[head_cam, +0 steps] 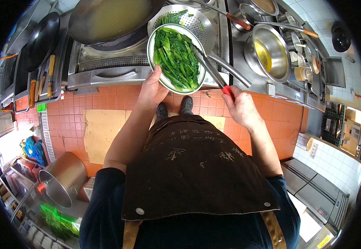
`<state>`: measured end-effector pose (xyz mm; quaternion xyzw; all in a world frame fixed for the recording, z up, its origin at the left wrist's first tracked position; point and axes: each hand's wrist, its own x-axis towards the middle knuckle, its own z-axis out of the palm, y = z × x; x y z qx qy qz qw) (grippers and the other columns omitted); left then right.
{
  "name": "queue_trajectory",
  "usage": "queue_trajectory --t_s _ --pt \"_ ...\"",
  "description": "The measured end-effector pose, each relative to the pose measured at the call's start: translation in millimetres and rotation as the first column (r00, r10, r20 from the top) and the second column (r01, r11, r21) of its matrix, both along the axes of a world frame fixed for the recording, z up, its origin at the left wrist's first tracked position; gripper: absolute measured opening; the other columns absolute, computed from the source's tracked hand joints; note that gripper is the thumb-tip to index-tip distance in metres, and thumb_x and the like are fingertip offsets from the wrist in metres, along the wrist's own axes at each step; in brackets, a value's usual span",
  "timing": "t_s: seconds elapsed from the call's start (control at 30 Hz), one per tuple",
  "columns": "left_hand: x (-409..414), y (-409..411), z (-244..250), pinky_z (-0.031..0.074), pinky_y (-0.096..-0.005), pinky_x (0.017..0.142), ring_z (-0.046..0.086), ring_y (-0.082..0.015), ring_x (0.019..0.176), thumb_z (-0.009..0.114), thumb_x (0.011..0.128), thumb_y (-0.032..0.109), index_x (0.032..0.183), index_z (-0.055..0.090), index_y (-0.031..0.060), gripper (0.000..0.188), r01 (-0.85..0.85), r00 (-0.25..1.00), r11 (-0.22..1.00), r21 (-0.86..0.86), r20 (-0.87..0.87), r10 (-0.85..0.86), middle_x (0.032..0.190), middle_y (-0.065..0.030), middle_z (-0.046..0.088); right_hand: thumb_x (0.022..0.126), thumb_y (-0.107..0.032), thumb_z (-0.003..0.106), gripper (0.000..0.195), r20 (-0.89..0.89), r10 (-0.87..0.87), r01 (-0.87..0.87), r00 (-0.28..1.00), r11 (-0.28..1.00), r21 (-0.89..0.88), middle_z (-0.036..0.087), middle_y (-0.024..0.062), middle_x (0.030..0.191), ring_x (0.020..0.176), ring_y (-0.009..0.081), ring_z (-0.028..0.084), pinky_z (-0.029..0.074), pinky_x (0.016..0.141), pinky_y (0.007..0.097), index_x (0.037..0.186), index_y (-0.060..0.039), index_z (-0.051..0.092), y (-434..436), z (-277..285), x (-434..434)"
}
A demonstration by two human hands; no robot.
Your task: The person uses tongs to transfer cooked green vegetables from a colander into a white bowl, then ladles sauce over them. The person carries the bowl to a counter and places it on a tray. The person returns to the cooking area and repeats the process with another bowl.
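Note:
My left hand (153, 88) grips the near left rim of a white plate (152, 62) with green lines around its edge. Cooked leafy greens (177, 59) cover most of the plate. In my right hand (242, 107) are metal tongs (212, 71) with a red grip, their tips touching the greens at the plate's right side. Behind the plate, partly hidden by it, rests a perforated metal strainer (203, 26) with some greens (175, 17) in it. The strainer's tubular handle (230, 69) reaches out to the right, beneath the tongs.
A large wok (115, 18) with cloudy liquid sits at the upper left of the steel stove (112, 74). On the right counter, a steel bowl (267, 53) contains yellow oil, near ladles (286, 26) and several small containers. Flattened cardboard (102, 133) covers part of the tiled floor.

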<state>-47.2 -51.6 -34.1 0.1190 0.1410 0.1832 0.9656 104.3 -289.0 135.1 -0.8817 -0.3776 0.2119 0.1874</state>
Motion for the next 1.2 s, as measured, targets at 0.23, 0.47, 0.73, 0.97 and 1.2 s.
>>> queue_trajectory --t_s 0.23,0.47,0.73,0.97,1.2 --pt "3 6 -10 0.049 -0.0507 0.109 0.060 -0.0279 0.127 0.056 0.107 0.031 0.146 0.048 0.0035 0.049 0.017 0.998 1.000 -0.014 -0.060 -0.017 0.142 -0.0104 0.060 0.095 -0.019 0.072 0.022 -0.015 0.135 -0.134 0.991 0.989 0.067 0.068 0.0243 0.083 0.083 0.0438 0.069 0.055 0.073 0.0475 0.103 -0.0004 0.064 16 19 22" --pt "5 -3 -11 0.043 -0.0491 0.116 0.055 -0.0294 0.134 0.052 0.107 0.037 0.149 0.046 0.0020 0.055 0.028 0.985 1.000 0.002 -0.170 -0.027 0.147 -0.0139 0.056 0.097 -0.025 0.067 0.026 0.167 0.246 -0.237 0.955 0.969 -0.074 0.070 0.0232 0.084 0.082 0.0439 0.070 0.056 0.073 0.0509 0.105 -0.0011 0.061 25 -8 13" --pt "4 -3 -18 0.045 -0.0489 0.113 0.057 -0.0287 0.131 0.053 0.108 0.029 0.148 0.047 0.0027 0.048 0.018 0.997 0.999 -0.035 -0.077 -0.021 0.145 -0.0131 0.058 0.097 -0.023 0.068 0.025 0.091 0.146 -0.140 0.985 0.988 -0.065 0.069 0.0237 0.080 0.080 0.0434 0.070 0.056 0.072 0.0515 0.106 -0.0011 0.061 16 0 14" --pt "4 -4 -14 0.048 -0.0483 0.110 0.060 -0.0281 0.127 0.056 0.107 0.023 0.145 0.049 0.0031 0.044 0.018 0.998 0.999 -0.047 -0.064 -0.021 0.141 -0.0117 0.060 0.095 -0.019 0.070 0.020 0.082 0.224 -0.215 0.971 0.971 -0.102 0.070 0.0221 0.085 0.081 0.0423 0.069 0.056 0.071 0.0496 0.104 -0.0026 0.062 3 -3 19" --pt "3 -5 -14 0.049 -0.0479 0.110 0.061 -0.0278 0.125 0.058 0.106 0.020 0.142 0.052 0.0025 0.041 -0.002 0.997 0.999 -0.039 -0.072 -0.001 0.139 -0.0120 0.062 0.097 -0.023 0.069 0.022 0.076 0.197 -0.193 0.978 0.980 -0.052 0.069 0.0218 0.084 0.079 0.0426 0.069 0.055 0.070 0.0495 0.101 -0.0021 0.063 2 5 20"
